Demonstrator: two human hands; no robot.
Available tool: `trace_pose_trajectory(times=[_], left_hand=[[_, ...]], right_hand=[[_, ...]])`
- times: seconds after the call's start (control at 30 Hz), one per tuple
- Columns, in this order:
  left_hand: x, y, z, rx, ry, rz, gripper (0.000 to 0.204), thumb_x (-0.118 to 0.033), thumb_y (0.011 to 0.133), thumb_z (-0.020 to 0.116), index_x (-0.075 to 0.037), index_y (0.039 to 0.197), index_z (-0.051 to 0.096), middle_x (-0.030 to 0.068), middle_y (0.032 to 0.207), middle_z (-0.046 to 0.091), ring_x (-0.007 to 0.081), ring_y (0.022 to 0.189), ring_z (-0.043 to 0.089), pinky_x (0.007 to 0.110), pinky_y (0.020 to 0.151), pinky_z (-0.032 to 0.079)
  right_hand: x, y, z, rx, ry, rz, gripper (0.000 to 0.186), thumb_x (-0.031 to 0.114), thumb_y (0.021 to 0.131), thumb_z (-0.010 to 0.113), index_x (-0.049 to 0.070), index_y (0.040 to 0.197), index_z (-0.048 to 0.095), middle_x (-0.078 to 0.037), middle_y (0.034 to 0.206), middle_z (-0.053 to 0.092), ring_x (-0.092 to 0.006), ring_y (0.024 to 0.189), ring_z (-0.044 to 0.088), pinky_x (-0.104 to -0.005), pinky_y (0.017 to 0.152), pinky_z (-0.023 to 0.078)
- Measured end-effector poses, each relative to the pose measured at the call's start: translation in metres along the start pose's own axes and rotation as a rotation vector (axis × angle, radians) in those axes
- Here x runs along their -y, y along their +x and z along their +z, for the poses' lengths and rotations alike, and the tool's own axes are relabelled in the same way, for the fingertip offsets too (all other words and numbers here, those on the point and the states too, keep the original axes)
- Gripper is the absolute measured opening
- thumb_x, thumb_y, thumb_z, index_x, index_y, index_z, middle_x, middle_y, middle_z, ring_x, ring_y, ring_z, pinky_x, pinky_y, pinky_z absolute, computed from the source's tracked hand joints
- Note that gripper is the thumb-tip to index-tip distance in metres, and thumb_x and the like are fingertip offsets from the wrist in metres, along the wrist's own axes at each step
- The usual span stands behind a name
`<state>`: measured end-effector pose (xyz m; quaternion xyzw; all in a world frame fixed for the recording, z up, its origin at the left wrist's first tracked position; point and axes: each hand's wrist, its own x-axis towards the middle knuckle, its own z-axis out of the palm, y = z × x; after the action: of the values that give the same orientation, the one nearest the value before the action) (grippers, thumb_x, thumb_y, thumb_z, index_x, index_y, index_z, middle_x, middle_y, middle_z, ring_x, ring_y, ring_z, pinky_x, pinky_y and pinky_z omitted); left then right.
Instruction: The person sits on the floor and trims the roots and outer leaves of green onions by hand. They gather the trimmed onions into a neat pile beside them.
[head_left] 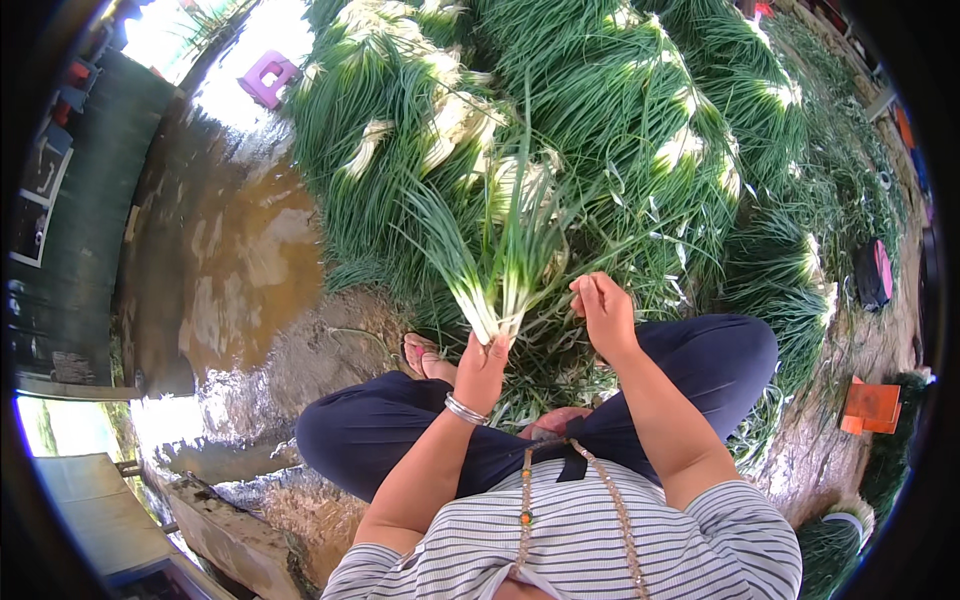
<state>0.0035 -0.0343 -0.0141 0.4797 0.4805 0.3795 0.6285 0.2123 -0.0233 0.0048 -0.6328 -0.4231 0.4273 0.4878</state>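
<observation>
My left hand [484, 362] grips a small bunch of green onions [497, 262] by the white bulb ends, leaves pointing away from me. A silver bangle sits on that wrist. My right hand [603, 308] is just right of the bunch, fingers pinched together on a thin strand or leaf at its edge. Both hands hover above my knees, in front of a big heap of green onions [600, 130].
Muddy brown water [235, 250] lies to the left with a purple stool [268, 76] beyond it. An orange box [872, 405] sits on the ground at right, a dark and pink object [874, 273] further back. My sandalled foot [425, 357] rests by the water.
</observation>
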Motion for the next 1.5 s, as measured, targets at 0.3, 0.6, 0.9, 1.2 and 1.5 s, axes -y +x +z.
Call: trace_pose_trajectory(times=[0.3,0.6,0.9,1.2,1.5], left_hand=[[-0.011,-0.005,0.004,0.088,-0.278,-0.214,0.030,-0.030,0.099,0.047,-0.003,0.112,0.048,-0.0035,0.072,0.045,0.0053,0.059,0.040,0.021,0.052,0.036],[0.003,-0.003,0.002,0.038,-0.129,-0.106,0.025,-0.027,0.099,0.046,-0.005,0.111,0.051,-0.0044,0.075,0.049,0.0034,0.058,0.041,0.019,0.050,0.034],[-0.020,0.001,-0.015,0.100,-0.458,-0.329,0.027,-0.027,0.098,0.048,-0.006,0.115,0.054,-0.0084,0.066,0.042,0.0009,0.051,0.034,0.018,0.044,0.026],[-0.030,-0.012,-0.009,0.276,-0.184,-0.258,0.025,-0.024,0.099,0.046,-0.005,0.114,0.052,-0.0079,0.071,0.044,0.0004,0.057,0.039,0.016,0.048,0.030],[-0.034,-0.016,-0.005,0.368,-0.576,-0.585,0.024,-0.032,0.100,0.041,-0.011,0.100,0.052,0.0024,0.083,0.062,0.0025,0.045,0.035,0.018,0.039,0.024]], right_hand=[[-0.006,0.000,0.012,-0.122,-0.037,-0.051,0.014,0.016,0.094,0.053,0.002,0.092,0.054,-0.003,0.074,0.049,-0.0105,0.062,0.048,-0.0261,0.058,0.042],[-0.003,-0.023,0.047,0.427,-0.334,0.069,0.030,0.030,0.092,0.055,0.000,0.090,0.053,-0.009,0.074,0.057,-0.0182,0.066,0.053,-0.0332,0.062,0.045],[0.067,-0.039,0.009,1.502,0.203,0.127,0.026,0.025,0.098,0.047,0.006,0.080,0.048,0.006,0.065,0.038,-0.0040,0.060,0.036,-0.0230,0.051,0.033],[0.026,-0.036,0.000,0.759,0.772,0.607,0.018,0.025,0.096,0.051,0.007,0.092,0.055,0.005,0.063,0.042,-0.0059,0.056,0.042,-0.0227,0.049,0.036],[0.041,-0.032,0.016,0.670,-0.317,-0.128,0.027,0.027,0.093,0.055,0.003,0.079,0.055,-0.010,0.063,0.052,-0.0195,0.053,0.048,-0.0310,0.050,0.041]])
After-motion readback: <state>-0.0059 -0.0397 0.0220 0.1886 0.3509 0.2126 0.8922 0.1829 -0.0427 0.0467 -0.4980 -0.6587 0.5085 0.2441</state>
